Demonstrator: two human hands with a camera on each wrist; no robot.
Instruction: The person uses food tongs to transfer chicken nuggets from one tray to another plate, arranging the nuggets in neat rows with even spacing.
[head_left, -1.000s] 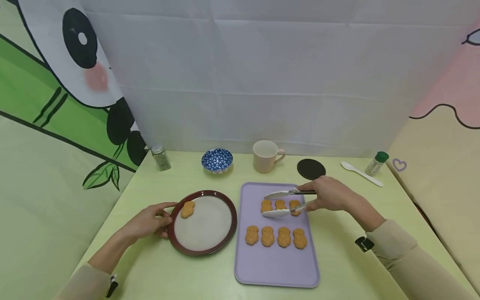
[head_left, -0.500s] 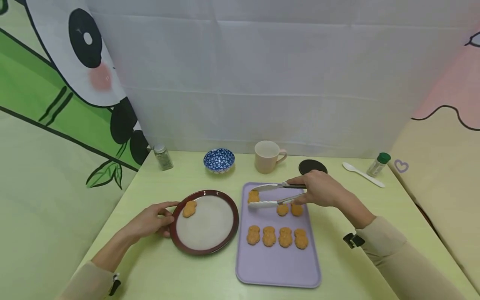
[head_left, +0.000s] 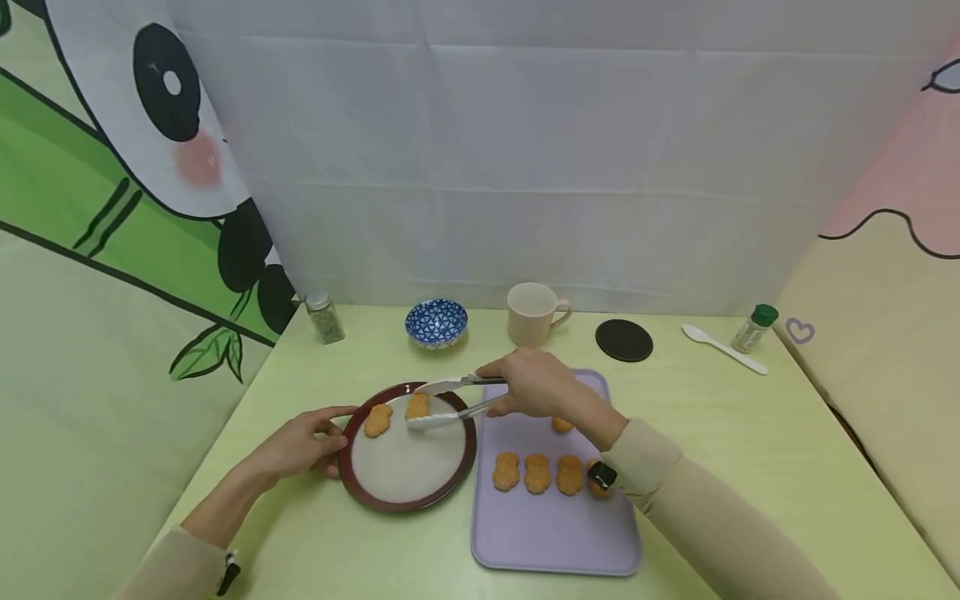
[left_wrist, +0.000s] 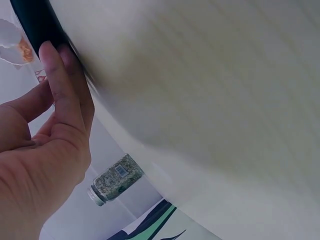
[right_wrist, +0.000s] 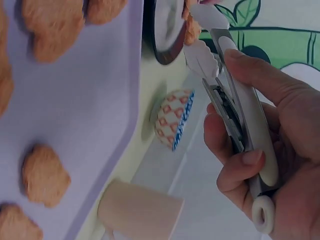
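Note:
My left hand [head_left: 296, 443] grips the left rim of a brown-rimmed plate [head_left: 401, 487]; the left wrist view shows its fingers [left_wrist: 62, 90] at the dark rim. One golden-brown, bear-shaped nugget [head_left: 378, 421] lies on the plate's upper left. In my right hand [head_left: 542, 385] is a pair of tongs [right_wrist: 250, 115] with pale scalloped tips. Between those tips, over the plate's upper part, is a second nugget [head_left: 417, 406]; whether it touches the plate I cannot tell. Several more nuggets [head_left: 537, 473] lie on the purple tray [head_left: 555, 542], partly hidden by my right arm.
Along the back stand a jar of dried herbs [head_left: 325, 320], a blue patterned bowl [head_left: 436, 323] and a pale mug [head_left: 529, 317]. Farther right are a black coaster [head_left: 624, 340], a white spoon [head_left: 723, 348] and a green-capped jar [head_left: 754, 328].
With the tongs, my right hand has picked a nugget from the tray's back row and carried it left over the plate. The left hand stays on the rim.

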